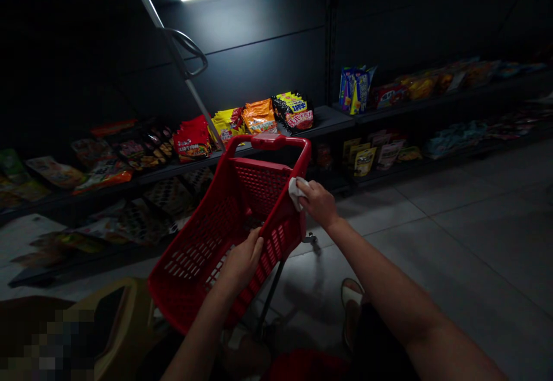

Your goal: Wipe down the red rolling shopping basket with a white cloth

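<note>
A red plastic shopping basket (203, 248) on a wheeled frame stands tilted in front of me. My left hand (242, 258) grips its near rim, fingers curled over the edge. My right hand (317, 201) is closed on a small white cloth (296, 191) and presses it against the basket's right outer wall, just below the red handle (270, 140).
Dark store shelves (328, 117) hold rows of colourful snack and noodle packets along the back and right. A metal pole with a loop (184, 53) leans across the left. Grey tiled floor (466, 225) spreads to the right. A yellowish object (123, 323) sits at lower left.
</note>
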Available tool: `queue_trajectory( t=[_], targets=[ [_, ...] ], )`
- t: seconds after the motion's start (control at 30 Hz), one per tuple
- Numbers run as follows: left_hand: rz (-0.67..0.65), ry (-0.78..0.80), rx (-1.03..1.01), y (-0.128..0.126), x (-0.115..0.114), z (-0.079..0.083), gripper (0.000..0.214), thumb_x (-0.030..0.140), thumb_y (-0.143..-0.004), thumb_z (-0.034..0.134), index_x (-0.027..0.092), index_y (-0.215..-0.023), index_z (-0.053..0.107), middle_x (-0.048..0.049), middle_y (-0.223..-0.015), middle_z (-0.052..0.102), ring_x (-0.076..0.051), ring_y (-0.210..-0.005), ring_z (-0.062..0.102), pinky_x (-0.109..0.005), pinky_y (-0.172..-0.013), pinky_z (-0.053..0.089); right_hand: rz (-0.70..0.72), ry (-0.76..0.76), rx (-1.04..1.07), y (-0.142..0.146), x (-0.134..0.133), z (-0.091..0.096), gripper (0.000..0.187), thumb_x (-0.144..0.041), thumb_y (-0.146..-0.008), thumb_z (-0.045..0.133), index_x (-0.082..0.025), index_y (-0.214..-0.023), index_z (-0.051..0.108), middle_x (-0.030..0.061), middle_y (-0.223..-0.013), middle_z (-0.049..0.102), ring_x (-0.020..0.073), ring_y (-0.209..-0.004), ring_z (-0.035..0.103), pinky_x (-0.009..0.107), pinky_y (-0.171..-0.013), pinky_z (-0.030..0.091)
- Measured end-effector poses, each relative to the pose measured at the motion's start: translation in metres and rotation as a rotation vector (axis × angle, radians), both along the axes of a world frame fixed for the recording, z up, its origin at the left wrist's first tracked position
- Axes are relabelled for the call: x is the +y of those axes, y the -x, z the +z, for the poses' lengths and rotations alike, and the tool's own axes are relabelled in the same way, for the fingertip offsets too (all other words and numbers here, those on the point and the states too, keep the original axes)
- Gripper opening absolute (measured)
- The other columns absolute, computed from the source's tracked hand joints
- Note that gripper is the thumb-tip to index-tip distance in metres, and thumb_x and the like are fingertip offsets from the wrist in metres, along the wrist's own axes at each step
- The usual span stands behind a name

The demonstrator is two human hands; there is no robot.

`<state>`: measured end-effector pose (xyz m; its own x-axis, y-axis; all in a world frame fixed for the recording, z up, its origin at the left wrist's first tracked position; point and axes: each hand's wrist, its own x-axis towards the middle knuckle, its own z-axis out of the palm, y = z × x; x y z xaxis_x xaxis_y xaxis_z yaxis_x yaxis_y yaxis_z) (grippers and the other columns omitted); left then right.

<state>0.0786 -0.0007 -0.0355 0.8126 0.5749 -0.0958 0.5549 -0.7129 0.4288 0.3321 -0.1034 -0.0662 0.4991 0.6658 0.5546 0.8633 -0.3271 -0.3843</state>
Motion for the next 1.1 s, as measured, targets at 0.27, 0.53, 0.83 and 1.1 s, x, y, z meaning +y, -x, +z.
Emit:
queue_trajectory(
  t=[0.27,0.53,0.83,1.1],
  targets=[
    [-0.018,0.024,0.009,0.004,-0.001,0.001,0.05,0.042,-0.103,0.025,0.023,-0.144,0.045,-0.0119,-0.126,0.071,-0.028,-0.115,0.068,-0.034,-0.092,0.048,0.395,0.099,-0.085,0.044,-0.009,-0.02,0.04,-0.037,-0.09,0.068,-0.031,-0.13,0.063,0.0052,-0.105,0.067,0.0187,-0.094,0.062,0.024,-0.08,0.045],
    [-0.049,0.043,-0.002,0.007,-0.005,0.006,0.051,0.044,-0.103,0.024,0.022,-0.142,0.048,-0.0115,-0.126,0.071,-0.027,-0.116,0.067,-0.035,-0.095,0.047,0.08,-0.147,0.086,-0.015,-0.019,-0.031,0.049,-0.021,-0.089,0.06,-0.027,-0.137,0.056,0.0083,-0.124,0.061,0.024,-0.111,0.06,0.035,-0.094,0.051],
    [-0.08,-0.012,-0.003,0.008,0.021,0.0,0.052,0.047,-0.102,0.025,0.023,-0.141,0.05,-0.0104,-0.124,0.072,-0.025,-0.114,0.068,-0.033,-0.096,0.047,0.146,-0.017,0.141,0.008,-0.027,-0.074,0.05,-0.006,-0.079,0.061,-0.028,-0.124,0.066,0.0075,-0.126,0.055,0.0229,-0.112,0.059,0.036,-0.094,0.053],
    [-0.105,-0.013,-0.008,0.016,0.033,-0.003,0.054,0.049,-0.101,0.024,0.024,-0.139,0.051,-0.0079,-0.124,0.072,-0.025,-0.114,0.068,-0.032,-0.095,0.048,0.211,-0.096,0.171,0.01,-0.019,-0.08,0.046,-0.006,-0.08,0.059,-0.027,-0.119,0.07,0.0076,-0.125,0.056,0.0238,-0.118,0.056,0.037,-0.101,0.049]
  ],
)
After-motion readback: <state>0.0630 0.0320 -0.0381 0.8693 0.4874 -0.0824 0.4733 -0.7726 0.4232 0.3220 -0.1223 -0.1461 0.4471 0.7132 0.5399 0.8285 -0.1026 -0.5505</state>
